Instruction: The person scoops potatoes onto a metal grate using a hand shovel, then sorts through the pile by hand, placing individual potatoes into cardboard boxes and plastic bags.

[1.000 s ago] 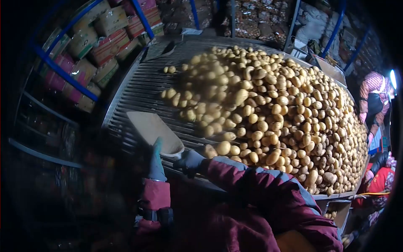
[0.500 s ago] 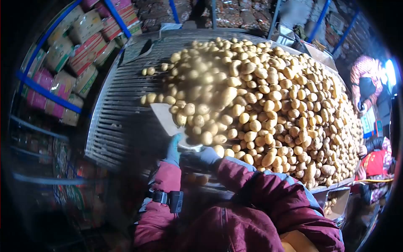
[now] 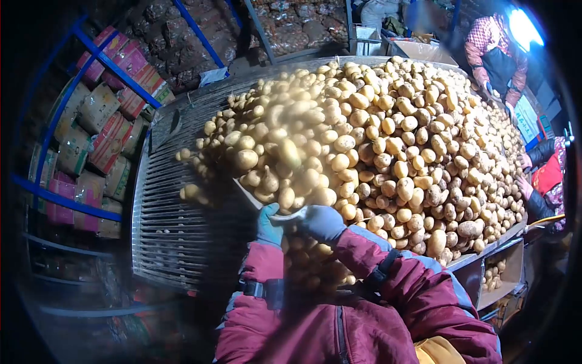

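A white basket (image 3: 250, 195), seen by its edge and rim, is tipped among a big heap of potatoes (image 3: 406, 151). Gloved fingers of my left hand (image 3: 269, 225) are closed on its near rim. My right hand (image 3: 325, 223), also gloved, grips the same rim's right end. Potatoes cover most of the basket, and those just beyond it are blurred by motion. Under the heap lies a slatted metal table (image 3: 163, 236), its slats showing on the left.
Stacked cartons (image 3: 109, 139) stand behind blue rails (image 3: 66, 203) at left. Filled sacks (image 3: 297, 30) line the back. One co-worker (image 3: 497, 54) is at the upper right, another person's hands (image 3: 525, 182) rest by the heap's right edge. A box (image 3: 500, 273) sits below the table's right side.
The view has shifted. Potatoes now spread further left over the slats and pile higher around the basket. Both hands still hold its rim.
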Demonstrator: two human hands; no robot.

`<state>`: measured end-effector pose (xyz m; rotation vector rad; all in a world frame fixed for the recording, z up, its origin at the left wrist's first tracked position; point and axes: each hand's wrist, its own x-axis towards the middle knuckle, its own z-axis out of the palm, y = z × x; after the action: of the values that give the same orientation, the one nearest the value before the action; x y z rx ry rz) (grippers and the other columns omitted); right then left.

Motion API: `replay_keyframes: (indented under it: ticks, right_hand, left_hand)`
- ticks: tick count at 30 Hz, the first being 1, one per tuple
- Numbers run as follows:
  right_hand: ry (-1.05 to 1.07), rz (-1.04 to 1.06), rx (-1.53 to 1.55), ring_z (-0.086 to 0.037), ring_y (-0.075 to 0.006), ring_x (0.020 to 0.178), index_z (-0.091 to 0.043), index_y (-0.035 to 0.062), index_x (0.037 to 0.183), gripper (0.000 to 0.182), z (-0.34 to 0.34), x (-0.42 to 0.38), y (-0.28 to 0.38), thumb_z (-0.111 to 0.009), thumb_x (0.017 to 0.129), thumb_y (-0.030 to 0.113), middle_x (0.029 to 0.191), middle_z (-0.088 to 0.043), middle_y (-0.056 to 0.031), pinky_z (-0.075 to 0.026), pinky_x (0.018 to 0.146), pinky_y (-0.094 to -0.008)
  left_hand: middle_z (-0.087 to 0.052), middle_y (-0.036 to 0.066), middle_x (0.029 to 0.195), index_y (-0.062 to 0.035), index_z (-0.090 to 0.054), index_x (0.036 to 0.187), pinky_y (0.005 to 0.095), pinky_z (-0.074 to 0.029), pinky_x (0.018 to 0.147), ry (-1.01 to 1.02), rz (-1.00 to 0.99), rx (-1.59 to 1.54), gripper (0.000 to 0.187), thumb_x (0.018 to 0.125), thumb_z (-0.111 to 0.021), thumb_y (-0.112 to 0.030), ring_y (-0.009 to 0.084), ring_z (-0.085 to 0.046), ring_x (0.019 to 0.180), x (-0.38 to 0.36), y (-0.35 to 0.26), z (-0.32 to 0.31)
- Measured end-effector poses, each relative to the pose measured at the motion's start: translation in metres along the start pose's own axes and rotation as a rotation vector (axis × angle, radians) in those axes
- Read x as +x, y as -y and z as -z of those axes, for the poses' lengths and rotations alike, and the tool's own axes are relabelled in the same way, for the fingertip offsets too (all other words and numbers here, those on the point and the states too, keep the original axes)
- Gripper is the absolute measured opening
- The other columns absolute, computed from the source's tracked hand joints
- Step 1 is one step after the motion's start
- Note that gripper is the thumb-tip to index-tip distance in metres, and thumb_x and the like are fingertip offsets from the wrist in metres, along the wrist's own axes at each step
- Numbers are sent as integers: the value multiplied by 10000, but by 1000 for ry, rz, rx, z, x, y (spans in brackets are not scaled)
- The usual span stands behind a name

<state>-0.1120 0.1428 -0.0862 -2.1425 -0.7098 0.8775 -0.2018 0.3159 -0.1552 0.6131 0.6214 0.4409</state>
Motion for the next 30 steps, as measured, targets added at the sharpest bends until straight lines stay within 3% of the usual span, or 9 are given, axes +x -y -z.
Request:
replay_keyframes:
  ticks: [2, 4, 7, 10, 14, 16, 24, 28, 30]
  right_hand:
    - [-39, 4, -50, -720, -339, 886, -745, 62, 938, 497, 16, -16, -2, -726, 791, 536, 894, -734, -178, -555, 785, -436]
    - [-70, 25, -73, -722, -346, 867, -755, 76, 934, 450, 27, -28, -8, -699, 822, 508, 893, -735, -181, -557, 773, -452]
    - [-139, 25, -128, -727, -346, 840, -762, 74, 915, 418, 58, -50, 6, -663, 852, 475, 890, -737, -182, -564, 758, -464]
    - [-36, 11, -1, -730, -340, 823, -760, 56, 911, 446, 97, -57, -6, -654, 852, 486, 893, -736, -189, -569, 746, -458]
    - [-267, 85, -3, -724, -364, 834, -754, 38, 926, 390, 136, -57, -53, -610, 850, 392, 868, -734, -203, -569, 785, -449]
    - [-168, 3, 23, -723, -365, 878, -746, 46, 989, 420, 168, -63, -69, -612, 836, 414, 924, -736, -206, -561, 816, -452]
    - [-417, 80, 20, -723, -358, 852, -756, 64, 978, 336, 266, -105, -101, -653, 778, 314, 889, -737, -196, -567, 782, -443]
    - [-206, -97, 185, -729, -355, 852, -750, 61, 973, 340, 339, -134, -125, -655, 754, 302, 888, -738, -202, -568, 797, -447]
    - [-411, 2, 64, -721, -368, 876, -742, 26, 961, 364, 343, -127, -158, -646, 747, 305, 908, -729, -231, -561, 818, -438]
  left_hand:
    - [-664, 127, 1131, -14, -646, 1169, 478, -532, 998, -122, 69, 41, 381, 803, -660, -122, 312, -650, 1063, -35, -1, -43]
    - [-662, 124, 1135, -20, -657, 1176, 484, -522, 1006, -15, 108, 31, 407, 789, -669, -144, 310, -643, 1077, -34, 5, -45]
    - [-660, 116, 1146, -20, -665, 1175, 479, -533, 987, -35, 40, 2, 405, 790, -671, -144, 302, -641, 1087, -58, 9, -89]
    - [-654, 112, 1194, -18, -656, 1207, 476, -543, 983, -86, -100, 117, 423, 802, -680, -139, 304, -636, 1114, -49, 32, -104]
    - [-648, 132, 1193, -11, -645, 1197, 474, -577, 938, 33, -26, 127, 397, 830, -707, -147, 300, -651, 1092, -27, 65, -157]
    - [-649, 136, 1171, -12, -638, 1201, 471, -589, 917, 112, 12, 136, 398, 834, -708, -150, 300, -649, 1093, -50, 74, -207]
    - [-674, 100, 1195, -52, -656, 1228, 436, -546, 986, 127, 62, 184, 383, 890, -717, -221, 275, -650, 1122, -53, 120, -301]
    - [-661, 104, 1239, -6, -629, 1293, 382, -532, 983, 329, 53, 209, 474, 955, -702, -330, 223, -644, 1118, -49, 153, -356]
    - [-675, 113, 1235, 5, -620, 1307, 361, -561, 956, 368, 131, 243, 481, 990, -660, -354, 232, -672, 1082, -54, 168, -372]
